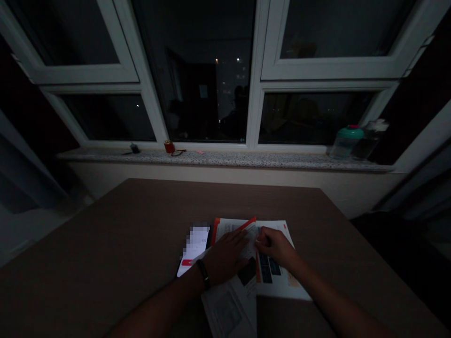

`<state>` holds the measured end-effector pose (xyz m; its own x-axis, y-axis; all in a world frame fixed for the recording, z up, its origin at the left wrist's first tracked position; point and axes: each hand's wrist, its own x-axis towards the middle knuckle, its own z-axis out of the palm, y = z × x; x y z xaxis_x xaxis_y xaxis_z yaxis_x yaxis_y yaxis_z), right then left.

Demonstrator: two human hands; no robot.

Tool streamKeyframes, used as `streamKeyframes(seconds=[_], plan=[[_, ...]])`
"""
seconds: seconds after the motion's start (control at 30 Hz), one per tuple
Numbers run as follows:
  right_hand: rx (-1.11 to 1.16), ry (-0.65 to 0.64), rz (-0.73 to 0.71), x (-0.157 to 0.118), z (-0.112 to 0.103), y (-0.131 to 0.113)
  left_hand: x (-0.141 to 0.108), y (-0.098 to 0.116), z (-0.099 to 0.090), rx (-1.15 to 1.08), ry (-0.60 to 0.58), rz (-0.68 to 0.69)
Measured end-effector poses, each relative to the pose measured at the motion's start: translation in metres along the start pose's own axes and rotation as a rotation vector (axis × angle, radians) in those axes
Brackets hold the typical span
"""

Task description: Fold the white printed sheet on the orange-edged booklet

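Where the left hand (225, 258) rests, slanted page (230, 307), orange-edged, printed

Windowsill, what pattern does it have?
The windowsill has light and dark grey speckles, clearest in the head view.

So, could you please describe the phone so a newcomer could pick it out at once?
Start at the brown table in front of the window, then find the printed pages under the person's left hand. The phone lies at their left edge; its front glows brightly, unlike the dim pages.
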<state>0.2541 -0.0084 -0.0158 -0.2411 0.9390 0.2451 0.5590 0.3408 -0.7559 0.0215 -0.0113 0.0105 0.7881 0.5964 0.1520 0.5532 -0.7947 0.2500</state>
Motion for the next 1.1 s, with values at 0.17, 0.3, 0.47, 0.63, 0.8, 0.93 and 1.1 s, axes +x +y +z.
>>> streamKeyframes(seconds=[0.17, 0.3, 0.47, 0.63, 0.8, 0.93, 1.1], plan=[[0.010, -0.130, -0.012, -0.003, 0.000, -0.002, -0.001, 0.002, -0.001, 0.030, 0.017, 0.004], [0.001, 0.016, 0.013, 0.001, 0.002, 0.003, -0.001, 0.002, -0.002, 0.044, 0.021, -0.004], [0.025, 0.059, 0.058, 0.003, 0.003, 0.009, 0.000, 0.006, -0.006, 0.029, 0.024, -0.002], [0.039, -0.106, 0.011, -0.002, 0.002, 0.004, 0.001, 0.008, -0.008, 0.025, 0.032, -0.008], [0.015, 0.011, 0.011, 0.000, 0.000, 0.002, 0.000, 0.004, -0.003, 0.032, 0.011, -0.024], [-0.010, 0.099, 0.059, 0.002, 0.000, 0.005, 0.000, 0.002, 0.000, 0.046, 0.019, -0.024], [0.053, -0.026, 0.001, -0.002, 0.001, 0.005, 0.000, 0.003, -0.001, 0.057, 0.000, -0.033]])
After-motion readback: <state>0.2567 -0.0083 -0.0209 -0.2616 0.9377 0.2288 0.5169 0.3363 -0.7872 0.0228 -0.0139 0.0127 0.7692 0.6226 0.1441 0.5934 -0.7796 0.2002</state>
